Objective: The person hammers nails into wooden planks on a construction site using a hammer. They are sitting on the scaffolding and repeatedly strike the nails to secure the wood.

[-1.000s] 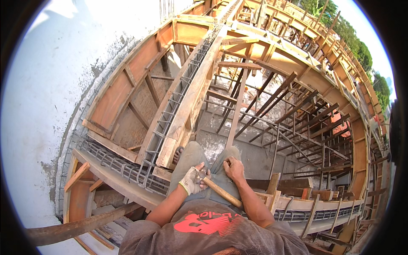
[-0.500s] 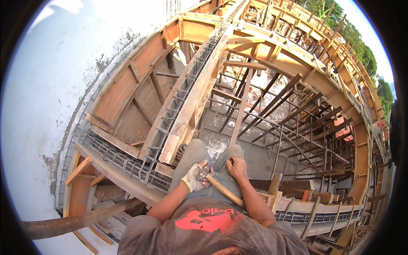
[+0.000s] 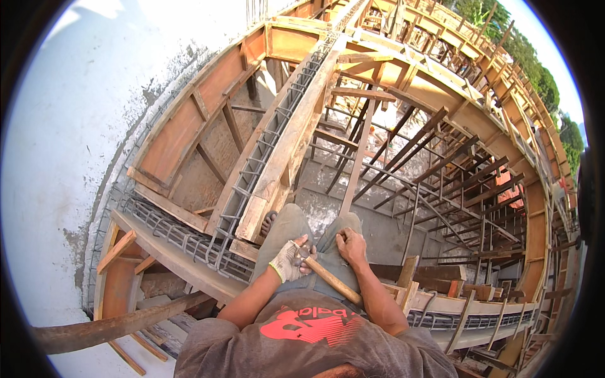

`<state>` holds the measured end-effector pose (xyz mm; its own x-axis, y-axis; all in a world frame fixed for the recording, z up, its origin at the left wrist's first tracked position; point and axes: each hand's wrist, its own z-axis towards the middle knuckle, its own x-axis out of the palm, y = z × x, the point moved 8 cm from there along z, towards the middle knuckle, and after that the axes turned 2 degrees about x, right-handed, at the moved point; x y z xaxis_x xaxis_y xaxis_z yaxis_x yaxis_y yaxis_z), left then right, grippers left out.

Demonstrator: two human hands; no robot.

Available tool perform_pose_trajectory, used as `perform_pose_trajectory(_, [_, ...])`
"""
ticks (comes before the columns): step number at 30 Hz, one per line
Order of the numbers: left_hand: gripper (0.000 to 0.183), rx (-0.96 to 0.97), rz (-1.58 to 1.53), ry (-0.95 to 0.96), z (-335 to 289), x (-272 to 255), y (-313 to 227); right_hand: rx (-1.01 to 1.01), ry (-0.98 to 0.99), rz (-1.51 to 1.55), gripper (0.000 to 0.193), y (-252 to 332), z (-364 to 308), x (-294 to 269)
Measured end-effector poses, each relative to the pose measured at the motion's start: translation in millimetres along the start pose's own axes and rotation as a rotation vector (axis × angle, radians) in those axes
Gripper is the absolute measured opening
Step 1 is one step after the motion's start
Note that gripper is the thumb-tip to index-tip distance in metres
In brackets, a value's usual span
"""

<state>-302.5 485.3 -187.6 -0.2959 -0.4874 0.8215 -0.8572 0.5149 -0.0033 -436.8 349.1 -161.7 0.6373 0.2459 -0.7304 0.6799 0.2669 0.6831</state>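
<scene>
gripping the hammer (image 3: 334, 281) near its head in the gloved left hand (image 3: 288, 262), fingers wrapped round, and slanting its handle across the lap toward the right forearm. resting the bare right hand (image 3: 351, 246), fingers curled closed, on the grey trousers (image 3: 280, 242); unable to tell of anything held inside. holding nearly the same pose as a second ago, but now seeing the surroundings slightly further right. facing a rebar cage (image 3: 259, 157) between timber boards (image 3: 285, 157), then, leftward, wooden formwork (image 3: 173, 142) beside a white wall (image 3: 69, 157).
</scene>
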Motion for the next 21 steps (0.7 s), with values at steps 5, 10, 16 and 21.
perform_pose_trajectory(5, [0.048,0.012,-0.005,-0.046,-4.7,4.9,-0.2,-0.024,-0.019,-0.011,0.017,0.7,-0.4,-0.7])
perform_pose_trajectory(10, [0.046,0.015,-0.011,-0.058,-6.3,7.2,-0.2,0.004,-0.003,-0.001,0.017,-0.6,-0.7,0.2])
perform_pose_trajectory(16, [0.046,0.017,0.021,0.047,-0.5,1.8,0.0,-0.006,-0.009,-0.004,0.017,-2.1,-0.1,1.6])
perform_pose_trajectory(21, [0.046,0.012,0.012,0.044,1.6,-0.2,0.1,0.000,-0.001,0.001,0.017,-2.0,0.1,0.9])
